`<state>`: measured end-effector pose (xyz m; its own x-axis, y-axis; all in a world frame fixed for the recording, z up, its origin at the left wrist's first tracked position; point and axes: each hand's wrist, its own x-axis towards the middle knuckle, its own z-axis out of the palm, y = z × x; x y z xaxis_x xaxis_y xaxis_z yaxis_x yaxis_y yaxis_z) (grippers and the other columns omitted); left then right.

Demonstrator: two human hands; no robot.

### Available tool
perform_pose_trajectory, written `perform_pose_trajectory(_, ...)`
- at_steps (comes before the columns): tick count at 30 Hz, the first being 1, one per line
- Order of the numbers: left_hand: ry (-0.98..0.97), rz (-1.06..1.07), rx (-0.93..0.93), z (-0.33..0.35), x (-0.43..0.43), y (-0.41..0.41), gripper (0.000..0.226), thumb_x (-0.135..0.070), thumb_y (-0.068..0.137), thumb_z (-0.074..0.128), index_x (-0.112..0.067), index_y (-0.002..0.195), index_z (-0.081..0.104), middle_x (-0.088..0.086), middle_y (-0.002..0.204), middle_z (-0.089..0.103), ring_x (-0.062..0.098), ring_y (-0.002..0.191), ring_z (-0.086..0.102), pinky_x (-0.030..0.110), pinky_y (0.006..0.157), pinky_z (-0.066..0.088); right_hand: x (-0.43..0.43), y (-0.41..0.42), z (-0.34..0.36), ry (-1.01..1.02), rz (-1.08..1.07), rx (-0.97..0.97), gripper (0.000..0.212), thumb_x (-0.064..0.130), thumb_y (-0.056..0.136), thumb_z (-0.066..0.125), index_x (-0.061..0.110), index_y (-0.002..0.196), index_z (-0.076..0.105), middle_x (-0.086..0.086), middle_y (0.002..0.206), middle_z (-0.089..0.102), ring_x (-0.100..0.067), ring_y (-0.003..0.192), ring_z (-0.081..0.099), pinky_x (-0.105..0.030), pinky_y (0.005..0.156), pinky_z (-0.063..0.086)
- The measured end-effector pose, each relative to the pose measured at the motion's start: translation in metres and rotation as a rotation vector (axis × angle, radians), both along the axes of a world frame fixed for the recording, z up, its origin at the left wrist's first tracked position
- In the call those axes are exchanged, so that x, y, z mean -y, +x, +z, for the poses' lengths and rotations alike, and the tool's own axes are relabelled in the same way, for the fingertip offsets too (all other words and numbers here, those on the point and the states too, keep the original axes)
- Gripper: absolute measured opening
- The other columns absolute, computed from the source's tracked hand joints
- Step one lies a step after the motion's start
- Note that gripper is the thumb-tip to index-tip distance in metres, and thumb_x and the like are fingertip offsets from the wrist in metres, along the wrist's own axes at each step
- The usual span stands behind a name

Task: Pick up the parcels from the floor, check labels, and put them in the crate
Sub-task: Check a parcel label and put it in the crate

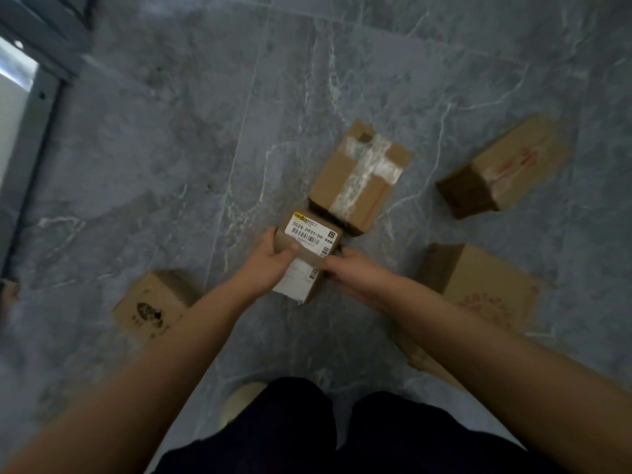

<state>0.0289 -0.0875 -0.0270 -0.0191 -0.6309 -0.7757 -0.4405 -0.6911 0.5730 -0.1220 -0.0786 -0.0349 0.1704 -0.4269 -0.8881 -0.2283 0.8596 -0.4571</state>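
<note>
I hold a small cardboard parcel (309, 249) above the floor at the centre of the view, its white barcode label (312, 233) facing up. My left hand (272, 265) grips its left side with the thumb on top. My right hand (354, 273) grips its right side. Several other brown parcels lie on the grey marble floor: a taped one (359, 176) just beyond the held parcel, one at the far right (502, 167), one at the near right (478, 285), and one with a dark print at the left (154, 302). No crate is in view.
A grey metal frame (37, 97) runs along the left edge. My dark trousers (342, 436) and a light shoe (239, 401) fill the bottom. Another cardboard piece (427, 364) shows under my right forearm. Open floor (171, 148) spreads at the upper left.
</note>
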Motion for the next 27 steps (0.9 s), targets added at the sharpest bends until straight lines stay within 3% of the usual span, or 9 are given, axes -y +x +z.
perform_pose_trajectory(2, -0.039, 0.013, -0.01, 0.006, 0.002, -0.002, 0.039, -0.021, 0.097, 0.05, -0.013, 0.134, 0.041, 0.005, 0.126, 0.056, 0.015, 0.1, 0.055, 0.017, 0.066, 0.042, 0.004, 0.001, 0.012, 0.012, 0.012, -0.006, 0.037, 0.027, 0.084, 0.064, 0.018, 0.119, 0.055, -0.002, 0.121, 0.064, -0.018, 0.11, 0.06, -0.036, 0.095, 0.049)
perform_pose_trajectory(5, -0.093, 0.036, -0.011, 0.038, 0.008, 0.0, 0.037, -0.019, 0.097, 0.049, -0.012, 0.132, 0.043, 0.001, 0.122, 0.056, 0.014, 0.1, 0.054, 0.013, 0.064, 0.04, 0.011, -0.003, 0.053, 0.004, 0.031, 0.001, 0.03, 0.026, 0.091, 0.057, 0.024, 0.12, 0.049, 0.008, 0.112, 0.06, -0.01, 0.1, 0.054, -0.022, 0.075, 0.044)
perform_pose_trajectory(7, -0.108, 0.077, -0.018, 0.08, 0.011, 0.0, 0.035, -0.019, 0.098, 0.048, -0.016, 0.132, 0.043, -0.003, 0.114, 0.054, 0.011, 0.096, 0.055, 0.011, 0.061, 0.038, 0.013, -0.007, 0.092, -0.044, 0.01, -0.027, 0.041, 0.021, 0.093, 0.053, 0.021, 0.133, 0.042, 0.005, 0.121, 0.055, -0.011, 0.103, 0.05, -0.025, 0.081, 0.041)
perform_pose_trajectory(11, -0.219, 0.104, -0.086, 0.194, 0.008, -0.004, 0.037, -0.016, 0.097, 0.048, -0.019, 0.134, 0.042, -0.016, 0.104, 0.055, -0.01, 0.085, 0.056, 0.002, 0.062, 0.045, 0.014, -0.006, 0.204, -0.206, -0.079, -0.044, 0.053, 0.008, 0.091, 0.051, 0.021, 0.139, 0.035, 0.006, 0.124, 0.053, -0.007, 0.102, 0.054, -0.02, 0.083, 0.044)
perform_pose_trajectory(14, -0.346, 0.069, -0.155, 0.29, 0.008, -0.011, 0.038, -0.013, 0.097, 0.049, -0.025, 0.132, 0.038, -0.023, 0.111, 0.051, -0.025, 0.092, 0.053, 0.0, 0.074, 0.043, 0.019, -0.01, 0.304, -0.409, -0.175, -0.135, 0.05, 0.005, 0.092, 0.05, 0.021, 0.138, 0.037, 0.007, 0.117, 0.059, -0.005, 0.101, 0.057, -0.011, 0.082, 0.048)
perform_pose_trajectory(17, -0.436, 0.024, -0.191, 0.39, 0.008, -0.009, 0.045, -0.031, 0.097, 0.048, -0.027, 0.14, 0.036, -0.005, 0.129, 0.053, -0.002, 0.119, 0.052, 0.024, 0.098, 0.047, 0.025, -0.013, 0.412, -0.547, -0.27, -0.183, 0.05, 0.025, 0.095, 0.049, 0.03, 0.142, 0.034, 0.002, 0.131, 0.053, -0.007, 0.116, 0.052, -0.026, 0.1, 0.046)
perform_pose_trajectory(20, -0.557, -0.009, -0.192, 0.493, 0.013, -0.001, 0.062, -0.051, 0.09, 0.044, -0.03, 0.147, 0.03, 0.002, 0.132, 0.051, 0.016, 0.124, 0.05, 0.046, 0.101, 0.046, 0.028, -0.01, 0.527, -0.685, -0.287, -0.217, 0.059, 0.054, 0.085, 0.044, 0.045, 0.141, 0.029, 0.007, 0.14, 0.046, -0.01, 0.131, 0.042, -0.042, 0.11, 0.036)
perform_pose_trajectory(24, -0.761, -0.012, -0.151, 0.631, 0.021, 0.015, 0.062, -0.051, 0.09, 0.045, -0.03, 0.147, 0.031, -0.003, 0.129, 0.051, 0.006, 0.124, 0.047, 0.035, 0.104, 0.044, 0.027, -0.003, 0.664, -0.825, -0.357, -0.084, 0.048, 0.031, 0.099, 0.039, 0.031, 0.146, 0.029, 0.018, 0.137, 0.049, 0.01, 0.119, 0.048, -0.011, 0.095, 0.045)
perform_pose_trajectory(27, -0.879, 0.016, -0.209, 0.717, 0.023, 0.026, 0.056, -0.05, 0.087, 0.05, -0.039, 0.139, 0.033, -0.009, 0.131, 0.046, -0.007, 0.124, 0.043, 0.028, 0.107, 0.041, 0.022, 0.006, 0.742, -0.909, -0.383, -0.024, 0.046, 0.029, 0.1, 0.035, 0.033, 0.145, 0.029, 0.027, 0.124, 0.053, 0.017, 0.106, 0.053, -0.004, 0.082, 0.046)
